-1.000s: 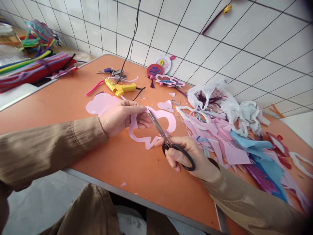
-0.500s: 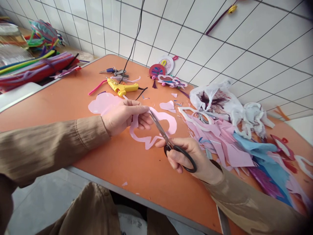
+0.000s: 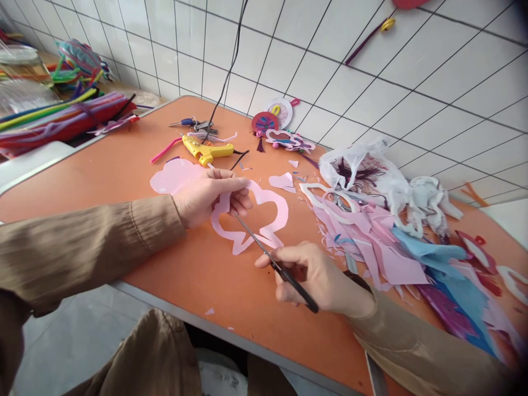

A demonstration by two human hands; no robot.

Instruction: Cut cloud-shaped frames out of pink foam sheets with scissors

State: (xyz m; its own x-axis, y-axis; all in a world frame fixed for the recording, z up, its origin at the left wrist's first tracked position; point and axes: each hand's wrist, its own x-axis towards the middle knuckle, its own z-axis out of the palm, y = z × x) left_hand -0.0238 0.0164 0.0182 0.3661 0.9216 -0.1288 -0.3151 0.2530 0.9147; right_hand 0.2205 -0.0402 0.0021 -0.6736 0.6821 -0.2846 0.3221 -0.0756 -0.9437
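Note:
Between thumb and fingers, my left hand (image 3: 216, 192) pinches a pink cut-out outline (image 3: 280, 212), a wavy ring with a large hole, held just above the orange table (image 3: 198, 286). My right hand (image 3: 309, 278) grips black-handled scissors (image 3: 259, 242), seen edge-on, their blades pointing up and left across the front of the ring toward my left fingers. Whether the blades touch the pink material I cannot tell. Behind my left hand lies a solid pink scalloped piece (image 3: 175, 175), partly hidden by the hand.
A yellow glue gun (image 3: 208, 151) and keys (image 3: 202, 126) lie at the back. Pink scraps (image 3: 383, 247), blue cloth-like material (image 3: 433, 247) and a white plastic bag (image 3: 363, 159) heap up on the right. Bundled pipe cleaners (image 3: 61, 121) are far left; finished-looking round ornaments (image 3: 265, 122) lean by the tiled wall.
My right hand has drawn the scissors down from the ring's upper edge and turned them edge-on. The pink ring has shifted slightly left, while my left hand stays nearly in place.

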